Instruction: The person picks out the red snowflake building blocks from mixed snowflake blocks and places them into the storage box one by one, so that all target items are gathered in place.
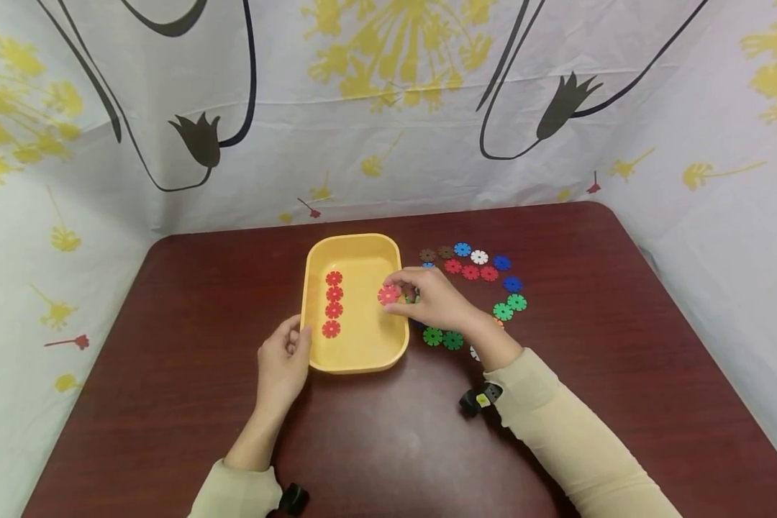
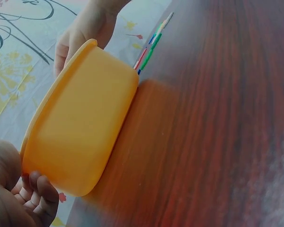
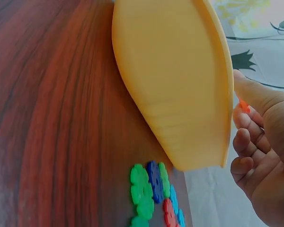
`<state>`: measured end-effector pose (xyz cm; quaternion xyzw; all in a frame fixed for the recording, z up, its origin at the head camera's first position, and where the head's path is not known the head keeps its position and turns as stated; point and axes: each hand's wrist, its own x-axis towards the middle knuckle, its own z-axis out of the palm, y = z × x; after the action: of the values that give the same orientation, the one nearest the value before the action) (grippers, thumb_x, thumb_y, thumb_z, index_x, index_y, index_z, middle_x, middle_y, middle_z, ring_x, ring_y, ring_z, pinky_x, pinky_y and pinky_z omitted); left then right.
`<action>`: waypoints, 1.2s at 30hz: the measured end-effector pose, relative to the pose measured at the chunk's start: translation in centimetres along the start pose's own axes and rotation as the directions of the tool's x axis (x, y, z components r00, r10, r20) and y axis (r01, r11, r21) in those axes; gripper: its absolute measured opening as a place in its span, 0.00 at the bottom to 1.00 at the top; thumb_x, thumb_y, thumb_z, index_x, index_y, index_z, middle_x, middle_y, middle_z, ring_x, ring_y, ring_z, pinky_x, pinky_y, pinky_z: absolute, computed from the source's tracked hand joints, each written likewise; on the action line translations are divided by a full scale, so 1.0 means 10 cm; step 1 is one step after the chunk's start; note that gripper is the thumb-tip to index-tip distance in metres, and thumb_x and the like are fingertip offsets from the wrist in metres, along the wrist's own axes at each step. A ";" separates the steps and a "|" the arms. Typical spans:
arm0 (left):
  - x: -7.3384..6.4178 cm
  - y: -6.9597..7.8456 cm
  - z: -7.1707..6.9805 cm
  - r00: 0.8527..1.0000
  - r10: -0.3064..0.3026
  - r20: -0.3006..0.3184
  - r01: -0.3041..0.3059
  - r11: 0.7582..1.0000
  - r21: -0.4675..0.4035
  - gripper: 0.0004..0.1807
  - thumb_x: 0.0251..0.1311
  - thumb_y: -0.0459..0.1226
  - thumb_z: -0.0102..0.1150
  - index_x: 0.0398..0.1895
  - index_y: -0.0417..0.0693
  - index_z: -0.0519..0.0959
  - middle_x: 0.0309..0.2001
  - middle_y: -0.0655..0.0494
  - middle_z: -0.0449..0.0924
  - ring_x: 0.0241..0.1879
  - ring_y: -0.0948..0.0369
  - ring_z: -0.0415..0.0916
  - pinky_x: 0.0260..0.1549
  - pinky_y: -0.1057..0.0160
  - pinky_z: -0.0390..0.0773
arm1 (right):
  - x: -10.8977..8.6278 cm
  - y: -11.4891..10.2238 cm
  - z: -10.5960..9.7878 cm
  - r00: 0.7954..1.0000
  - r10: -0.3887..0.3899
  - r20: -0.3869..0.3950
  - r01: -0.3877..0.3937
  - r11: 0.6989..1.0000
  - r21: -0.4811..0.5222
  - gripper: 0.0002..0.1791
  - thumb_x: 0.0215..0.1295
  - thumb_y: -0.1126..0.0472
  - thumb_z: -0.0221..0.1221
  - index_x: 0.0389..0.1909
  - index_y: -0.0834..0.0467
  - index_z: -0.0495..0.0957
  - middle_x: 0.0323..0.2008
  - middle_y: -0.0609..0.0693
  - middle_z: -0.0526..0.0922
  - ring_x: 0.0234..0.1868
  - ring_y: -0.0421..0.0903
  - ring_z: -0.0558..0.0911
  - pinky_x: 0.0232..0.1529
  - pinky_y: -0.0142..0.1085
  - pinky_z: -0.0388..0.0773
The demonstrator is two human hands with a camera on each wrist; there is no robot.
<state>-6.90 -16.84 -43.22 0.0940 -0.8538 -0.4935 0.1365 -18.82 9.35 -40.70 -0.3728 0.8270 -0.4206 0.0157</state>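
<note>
A yellow plastic tray (image 1: pixel 362 352) sits on the table, with a column of several red notched discs (image 1: pixel 333 310) lying flat along its left side. My left hand (image 1: pixel 283 362) grips the tray's left rim between thumb and fingers. Over the right part of the tray, my right hand (image 1: pixel 430 298) pinches another red notched disc (image 1: pixel 388 294) between thumb and fingertips. From the right wrist view, only a small bit of that disc (image 3: pixel 244 106) shows between the fingers. My right hand and forearm hide some of the loose discs behind them.
Right of the tray lie loose notched discs: green ones (image 1: pixel 452 339), red ones (image 1: pixel 470 272), blue ones (image 1: pixel 512 285), brown ones (image 1: pixel 427 255) and a white one (image 1: pixel 479 257). The dark red table (image 1: pixel 207 324) meets a patterned cloth (image 1: pixel 388 165) at its back edge.
</note>
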 end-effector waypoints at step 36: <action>-0.01 0.00 0.01 1.000 -0.001 0.018 0.002 0.999 -0.041 0.17 0.71 0.32 0.56 0.59 0.33 0.78 0.22 0.49 0.74 0.14 0.62 0.71 0.12 0.66 0.74 | 0.30 -0.33 0.36 0.988 -0.092 0.126 0.102 0.992 -0.071 0.19 0.58 0.57 0.74 0.47 0.62 0.85 0.33 0.47 0.82 0.25 0.38 0.73 0.29 0.30 0.71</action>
<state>-6.88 -16.74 -43.31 0.0873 -0.8446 -0.5119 0.1303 -17.79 3.84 -39.84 -0.4381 0.8209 -0.3649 0.0314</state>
